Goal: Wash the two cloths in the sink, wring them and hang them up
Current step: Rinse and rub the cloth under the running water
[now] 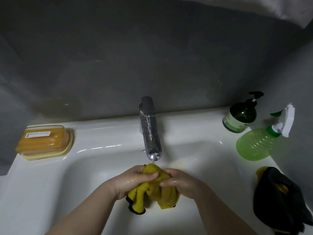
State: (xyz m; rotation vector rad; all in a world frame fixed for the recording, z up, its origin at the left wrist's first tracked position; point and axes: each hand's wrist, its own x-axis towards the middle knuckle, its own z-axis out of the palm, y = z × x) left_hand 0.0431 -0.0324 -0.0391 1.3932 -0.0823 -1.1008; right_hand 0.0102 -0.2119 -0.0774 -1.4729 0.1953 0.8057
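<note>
A wet yellow cloth [153, 194] with a dark hem is bunched up over the white sink [50, 192], right under the chrome tap [150, 131]. My left hand [133, 180] grips its left side and my right hand [179, 182] grips its right side, fingers curled round the fabric. Both hands are wet and almost touch. Loose folds hang below them into the basin. A second cloth [277, 202], dark grey with a yellow inner side, lies crumpled on the sink's right rim.
A yellow soap box [44, 141] sits on the left rim. At the back right stand a dark green pump bottle [240, 116] and a light green spray bottle [260, 143]. A grey wall rises behind the sink.
</note>
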